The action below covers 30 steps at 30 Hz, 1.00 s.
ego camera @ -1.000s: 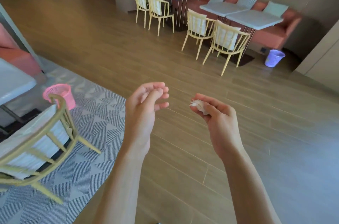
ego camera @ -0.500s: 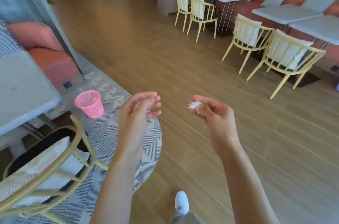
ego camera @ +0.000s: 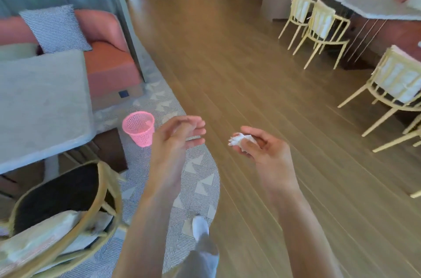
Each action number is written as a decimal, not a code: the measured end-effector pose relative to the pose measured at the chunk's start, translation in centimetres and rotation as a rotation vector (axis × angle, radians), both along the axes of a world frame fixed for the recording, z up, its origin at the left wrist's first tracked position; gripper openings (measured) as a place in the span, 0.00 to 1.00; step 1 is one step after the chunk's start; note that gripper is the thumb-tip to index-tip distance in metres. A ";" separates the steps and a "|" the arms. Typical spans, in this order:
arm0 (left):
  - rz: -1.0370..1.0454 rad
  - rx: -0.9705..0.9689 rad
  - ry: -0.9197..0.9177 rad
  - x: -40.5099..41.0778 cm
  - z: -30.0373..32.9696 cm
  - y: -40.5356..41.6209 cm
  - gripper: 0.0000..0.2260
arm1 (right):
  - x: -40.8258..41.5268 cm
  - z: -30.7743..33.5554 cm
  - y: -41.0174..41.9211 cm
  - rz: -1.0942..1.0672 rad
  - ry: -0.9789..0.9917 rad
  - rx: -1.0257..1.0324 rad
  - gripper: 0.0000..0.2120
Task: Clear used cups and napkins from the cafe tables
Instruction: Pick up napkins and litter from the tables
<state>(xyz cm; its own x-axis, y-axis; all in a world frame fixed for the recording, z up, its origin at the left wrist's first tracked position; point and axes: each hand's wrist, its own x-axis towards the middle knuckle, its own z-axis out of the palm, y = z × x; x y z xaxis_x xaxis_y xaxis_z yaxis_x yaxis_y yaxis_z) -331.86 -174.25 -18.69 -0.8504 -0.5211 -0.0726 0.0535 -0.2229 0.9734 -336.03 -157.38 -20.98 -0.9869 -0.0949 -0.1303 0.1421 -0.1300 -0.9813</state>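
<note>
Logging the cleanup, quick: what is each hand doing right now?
Left hand: open, fingers loosely curled, holding nothing.
Right hand: closed on a crumpled white napkin.

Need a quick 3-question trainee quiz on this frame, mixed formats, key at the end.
1. True or false: the right hand holds a crumpled napkin.
2. The pink mesh bin stands on: A) the wood floor B) the patterned rug C) the grey table
3. Fill in: the left hand holds ____.

Key: 1 true. 2 B. 3 nothing.
</note>
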 end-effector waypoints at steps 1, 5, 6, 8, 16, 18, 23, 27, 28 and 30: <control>0.018 0.012 0.000 -2.0 -0.3 -0.8 0.07 | -2.1 -0.4 -0.8 0.007 -0.011 -0.004 0.11; 0.062 0.025 0.009 -11.0 -1.4 -4.3 0.07 | -11.3 -1.8 -4.2 0.049 -0.001 0.077 0.12; 0.067 0.032 0.015 -13.5 -1.3 -5.2 0.07 | -14.0 -1.7 -5.2 0.061 0.011 0.094 0.12; 0.060 0.041 0.017 -18.7 -0.7 -7.1 0.08 | -19.3 -0.9 -7.1 0.063 0.029 0.116 0.12; 0.137 0.033 0.085 -33.2 1.3 -15.9 0.07 | -36.5 0.8 -16.5 0.158 0.101 0.084 0.12; 0.195 0.047 0.059 -35.1 0.8 -18.2 0.05 | -39.7 0.3 -19.1 0.224 0.096 0.081 0.14; 0.416 0.067 -0.001 -40.1 -1.2 -24.1 0.10 | -48.0 -1.7 -26.7 0.423 0.056 0.057 0.13; 0.611 0.038 -0.007 -43.8 -2.2 -28.5 0.10 | -54.6 -2.6 -33.1 0.633 0.054 0.052 0.14; 0.666 0.038 -0.014 -44.6 -2.2 -29.5 0.10 | -56.1 -2.7 -34.5 0.689 0.061 0.059 0.15; 0.765 0.054 -0.022 -46.1 -2.4 -31.4 0.11 | -59.2 -2.8 -36.9 0.777 0.074 0.085 0.15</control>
